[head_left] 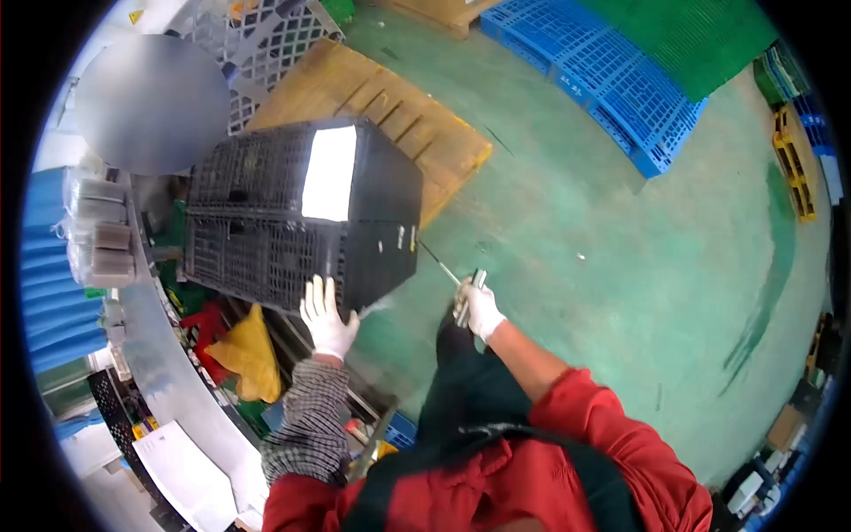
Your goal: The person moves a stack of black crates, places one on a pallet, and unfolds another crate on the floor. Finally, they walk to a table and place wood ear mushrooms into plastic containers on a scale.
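Observation:
My left hand (327, 317), in a white glove, has its fingers spread against the near corner of a stack of black plastic crates (266, 253). A white sheet (329, 174) lies on the stack's upper side. My right hand (477, 306), also gloved, is closed round a metal tool (479, 279) with a thin shaft that points toward the crates. The tool is too small to name exactly, and its tip is near the lower right side of the stack.
Behind the crates lies a wooden pallet (452, 160). Blue pallets (612, 80) stand at the upper right on the green floor (567, 293). A metal-edged bench (182, 355) curves along the left, near a yellow cloth (253, 355). At the upper left is a person, blurred.

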`<move>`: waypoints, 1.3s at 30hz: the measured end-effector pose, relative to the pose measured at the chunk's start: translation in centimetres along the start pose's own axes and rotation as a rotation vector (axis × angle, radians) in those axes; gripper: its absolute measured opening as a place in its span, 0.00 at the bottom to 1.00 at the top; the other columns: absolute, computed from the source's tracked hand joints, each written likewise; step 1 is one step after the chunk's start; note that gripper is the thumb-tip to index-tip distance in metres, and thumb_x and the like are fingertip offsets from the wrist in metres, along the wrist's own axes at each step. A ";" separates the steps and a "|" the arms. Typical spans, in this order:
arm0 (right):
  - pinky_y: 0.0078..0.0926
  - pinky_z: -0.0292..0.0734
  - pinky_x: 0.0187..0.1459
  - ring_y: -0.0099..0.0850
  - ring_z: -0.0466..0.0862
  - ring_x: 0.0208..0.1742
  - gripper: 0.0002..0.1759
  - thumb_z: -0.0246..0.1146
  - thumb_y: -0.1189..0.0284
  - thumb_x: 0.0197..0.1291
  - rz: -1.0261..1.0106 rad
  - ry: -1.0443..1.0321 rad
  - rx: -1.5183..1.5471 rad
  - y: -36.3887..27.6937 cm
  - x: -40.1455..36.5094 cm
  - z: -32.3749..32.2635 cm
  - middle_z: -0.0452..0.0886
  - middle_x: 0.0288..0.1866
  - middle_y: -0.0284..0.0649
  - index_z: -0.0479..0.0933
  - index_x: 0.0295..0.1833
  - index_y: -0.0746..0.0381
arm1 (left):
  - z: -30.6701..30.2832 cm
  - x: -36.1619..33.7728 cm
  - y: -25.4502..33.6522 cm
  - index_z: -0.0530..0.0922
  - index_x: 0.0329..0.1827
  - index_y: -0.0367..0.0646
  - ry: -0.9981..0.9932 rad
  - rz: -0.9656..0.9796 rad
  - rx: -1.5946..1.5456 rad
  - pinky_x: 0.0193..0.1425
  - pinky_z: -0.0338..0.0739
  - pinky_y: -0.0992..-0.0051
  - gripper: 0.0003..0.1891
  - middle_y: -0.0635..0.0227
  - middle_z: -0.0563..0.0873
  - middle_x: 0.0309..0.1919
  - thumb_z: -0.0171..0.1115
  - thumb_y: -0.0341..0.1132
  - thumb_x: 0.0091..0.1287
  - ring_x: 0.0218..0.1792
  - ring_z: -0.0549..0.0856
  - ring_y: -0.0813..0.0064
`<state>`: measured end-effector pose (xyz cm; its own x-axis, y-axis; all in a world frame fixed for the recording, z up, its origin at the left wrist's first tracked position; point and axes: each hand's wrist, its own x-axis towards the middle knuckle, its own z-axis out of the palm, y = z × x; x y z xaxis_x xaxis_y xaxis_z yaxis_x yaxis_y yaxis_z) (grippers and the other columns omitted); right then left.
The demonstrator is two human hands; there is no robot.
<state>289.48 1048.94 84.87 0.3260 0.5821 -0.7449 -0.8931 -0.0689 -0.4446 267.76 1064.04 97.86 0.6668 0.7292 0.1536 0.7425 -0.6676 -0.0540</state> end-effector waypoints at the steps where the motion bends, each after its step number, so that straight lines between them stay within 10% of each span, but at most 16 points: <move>1: 0.31 0.67 0.17 0.32 0.68 0.15 0.05 0.50 0.80 0.48 0.021 -0.016 -0.084 -1.5 0.6 1.3 0.69 0.17 0.40 0.66 0.23 0.61 | -1.3 1.1 -0.9 0.62 0.68 0.41 0.008 -0.010 -0.004 0.70 0.53 0.54 0.44 0.54 0.61 0.69 0.71 0.43 0.46 0.70 0.58 0.53; 7: 0.32 0.68 0.20 0.36 0.70 0.16 0.07 0.50 0.79 0.50 0.154 0.074 -0.034 -1.2 -2.9 0.2 0.68 0.17 0.42 0.63 0.21 0.62 | -3.7 1.6 3.3 0.70 0.49 0.39 0.083 -0.277 -0.231 0.52 0.72 0.61 0.30 0.56 0.74 0.44 0.75 0.37 0.44 0.47 0.75 0.54; 20: 0.37 0.71 0.19 0.35 0.73 0.18 0.02 0.55 0.77 0.50 0.278 -0.044 -0.227 -4.5 -10.7 -15.9 0.70 0.20 0.40 0.70 0.31 0.64 | -5.5 -8.2 12.3 0.69 0.47 0.39 -0.116 -0.582 0.126 0.45 0.80 0.67 0.28 0.57 0.76 0.42 0.73 0.42 0.48 0.44 0.80 0.60; 39: 0.36 0.73 0.25 0.35 0.72 0.21 0.06 0.56 0.77 0.52 0.293 -0.131 -0.323 -3.8 -44.7 -79.2 0.68 0.23 0.40 0.67 0.35 0.61 | -5.3 -57.2 70.3 0.72 0.41 0.38 -0.011 -0.583 -0.047 0.45 0.76 0.62 0.20 0.54 0.75 0.39 0.69 0.34 0.47 0.44 0.77 0.55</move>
<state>302.86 959.02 80.44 0.0136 0.5968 -0.8022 -0.7924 -0.4829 -0.3727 281.50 974.65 90.51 0.1493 0.9796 0.1347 0.9837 -0.1610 0.0806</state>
